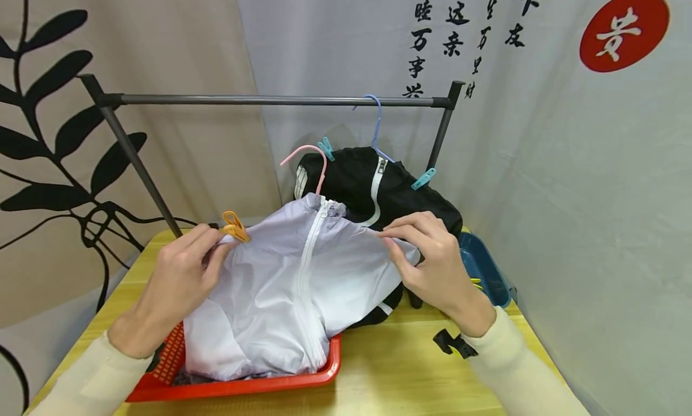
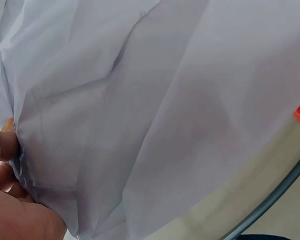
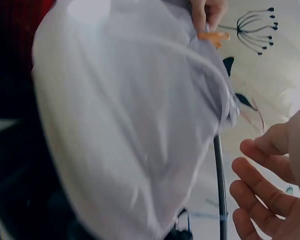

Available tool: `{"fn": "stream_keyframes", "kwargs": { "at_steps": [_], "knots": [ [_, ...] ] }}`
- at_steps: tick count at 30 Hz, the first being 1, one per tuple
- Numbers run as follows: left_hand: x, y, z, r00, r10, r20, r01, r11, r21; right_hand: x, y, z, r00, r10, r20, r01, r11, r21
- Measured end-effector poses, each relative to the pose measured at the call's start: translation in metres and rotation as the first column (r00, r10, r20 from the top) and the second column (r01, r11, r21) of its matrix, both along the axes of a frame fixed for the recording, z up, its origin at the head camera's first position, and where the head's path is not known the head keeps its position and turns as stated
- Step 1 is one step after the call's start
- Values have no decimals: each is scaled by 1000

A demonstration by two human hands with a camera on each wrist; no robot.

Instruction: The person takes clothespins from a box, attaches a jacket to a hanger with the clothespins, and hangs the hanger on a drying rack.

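A pale lavender-white zip jacket [image 1: 270, 284] hangs spread on a pink hanger [image 1: 319, 164], its lower part over a red basket [image 1: 335, 359]. At the jacket's left shoulder, my left hand [image 1: 184, 278] pinches the cloth edge between thumb and fingers. An orange clothespin [image 1: 235, 227] sits on that shoulder, close beside the fingertips. My right hand [image 1: 432, 260] is at the opposite shoulder, fingers loosely bent. In the right wrist view, a gap shows between its fingers [image 3: 265, 185] and the jacket [image 3: 125, 115], with nothing held.
Behind, a black jacket [image 1: 411, 194] with blue clothespins [image 1: 423, 179] hangs by a blue hanger [image 1: 376, 122] from a dark metal rack [image 1: 270, 100]. A blue tray [image 1: 483, 269] stands at the right edge of the wooden table [image 1: 411, 368]. Printed curtains surround the table.
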State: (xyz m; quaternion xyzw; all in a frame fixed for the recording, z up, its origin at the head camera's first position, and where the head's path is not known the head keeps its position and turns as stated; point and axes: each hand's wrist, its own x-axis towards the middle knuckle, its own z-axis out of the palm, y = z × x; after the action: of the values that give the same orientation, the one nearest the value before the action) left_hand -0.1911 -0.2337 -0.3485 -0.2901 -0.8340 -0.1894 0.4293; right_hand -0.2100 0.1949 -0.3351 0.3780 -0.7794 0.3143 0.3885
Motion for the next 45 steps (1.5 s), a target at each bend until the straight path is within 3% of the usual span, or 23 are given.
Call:
{"fn": "stream_keyframes", "kwargs": {
  "at_steps": [8,12,18,23,29,34,36,38,41,45],
  "knots": [
    [1,-8,-2,1000,16,-13,-16,1000,13,-11,42,2,995,-53,-84,48,997,-59],
    [0,-11,-2,1000,18,-1,-18,1000,18,-14,64,5,988,-122,-89,113,988,-102],
    [0,-14,-4,1000,20,2,-20,999,31,-19,98,4,968,-238,-75,228,966,-124],
    [1,-15,-5,1000,17,0,-17,999,45,-28,123,-1,946,-321,35,323,942,-88],
    [0,-17,-5,1000,17,3,-17,999,38,-42,146,-21,863,-422,276,409,906,108],
    [1,-18,-5,1000,17,1,-17,999,35,-63,165,-41,766,-443,465,320,891,322],
    [1,-18,-5,1000,18,8,-19,999,34,-72,172,-49,732,-455,507,269,877,399],
    [1,-19,-5,1000,15,7,-15,999,36,-79,179,-55,711,-467,525,227,860,457],
    [0,-19,-5,1000,12,7,-12,999,34,-89,188,-65,703,-477,528,174,835,523],
    [0,-20,-5,1000,14,6,-15,999,41,-99,198,-76,676,-482,557,101,810,577]
  ]
}}
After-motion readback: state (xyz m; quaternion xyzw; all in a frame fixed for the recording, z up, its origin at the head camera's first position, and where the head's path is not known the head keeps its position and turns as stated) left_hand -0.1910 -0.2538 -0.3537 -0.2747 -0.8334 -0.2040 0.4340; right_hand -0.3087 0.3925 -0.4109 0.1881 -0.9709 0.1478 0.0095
